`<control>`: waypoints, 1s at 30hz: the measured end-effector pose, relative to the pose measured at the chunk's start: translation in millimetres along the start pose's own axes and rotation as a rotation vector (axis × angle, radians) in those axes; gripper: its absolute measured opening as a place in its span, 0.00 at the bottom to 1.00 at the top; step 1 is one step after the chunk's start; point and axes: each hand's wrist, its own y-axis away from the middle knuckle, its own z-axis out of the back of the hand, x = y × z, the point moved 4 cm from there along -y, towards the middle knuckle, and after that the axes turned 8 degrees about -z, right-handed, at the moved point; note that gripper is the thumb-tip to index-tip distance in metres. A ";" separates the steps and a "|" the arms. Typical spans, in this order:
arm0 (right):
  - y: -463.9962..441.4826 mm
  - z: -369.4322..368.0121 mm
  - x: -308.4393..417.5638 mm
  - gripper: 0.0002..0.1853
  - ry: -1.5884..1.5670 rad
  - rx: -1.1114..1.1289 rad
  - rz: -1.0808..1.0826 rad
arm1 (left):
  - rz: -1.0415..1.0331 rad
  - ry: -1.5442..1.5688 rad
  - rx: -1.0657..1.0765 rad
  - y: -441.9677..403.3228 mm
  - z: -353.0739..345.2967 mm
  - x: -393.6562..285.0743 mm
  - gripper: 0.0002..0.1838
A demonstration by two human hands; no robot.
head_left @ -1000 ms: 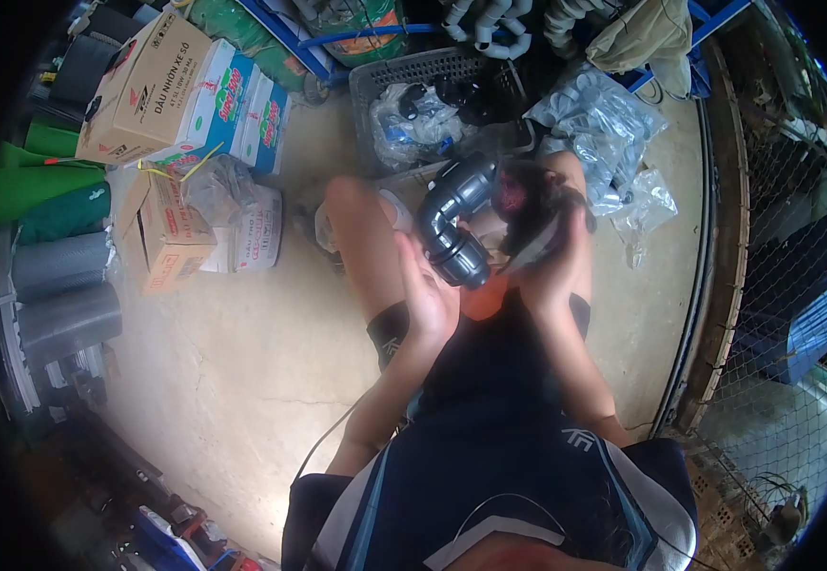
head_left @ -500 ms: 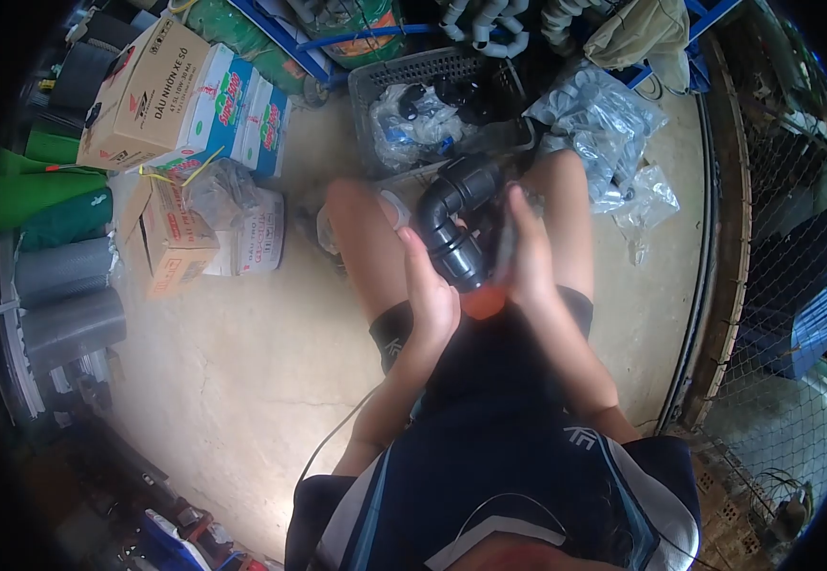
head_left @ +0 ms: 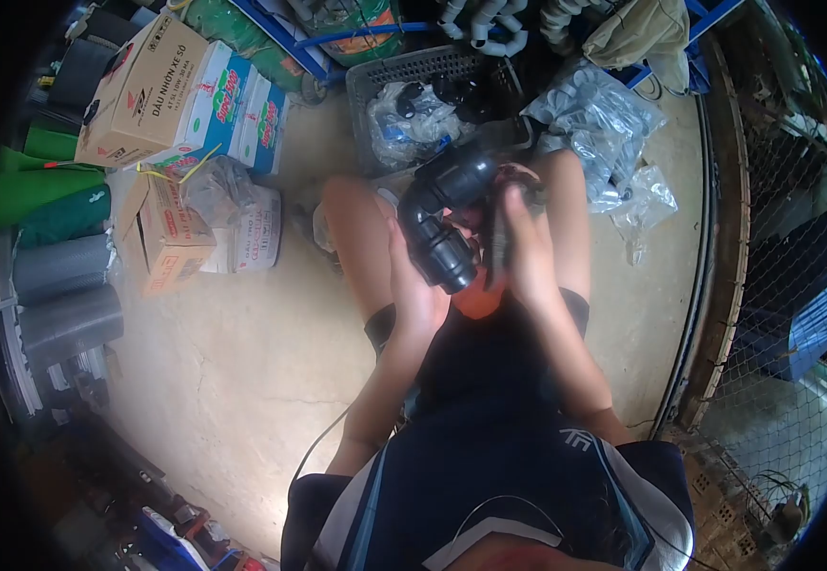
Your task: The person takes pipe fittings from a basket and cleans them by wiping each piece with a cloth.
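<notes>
1. Fingers of the left hand [head_left: 419,293] hold the black elbow fitting [head_left: 423,211], as far as we can see: the thumb lies along its outer side, and most other fingers are hidden.
2. Fingers of the right hand [head_left: 530,252] appear curled around a dark blurred thing [head_left: 499,238]; we cannot tell what it is.
3. We find the fitting raised between both hands. The left is nearer, because it touches; the right is just beside, facing the inner side of the bend.
4. The fitting has no single long axis: one arm slants toward the shorts [head_left: 485,350], the other goes rightward and away.
5. Farther out, this second arm covers, in our view, part of the gray crate's [head_left: 433,63] near edge. Beyond the crate's right edge lies a clear bag [head_left: 594,124] on the floor [head_left: 261,381].
</notes>
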 end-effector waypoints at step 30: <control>2.3 -1.7 10.1 0.35 -0.367 0.050 0.044 | 0.017 0.069 -0.387 0.2 9.3 14.7 0.32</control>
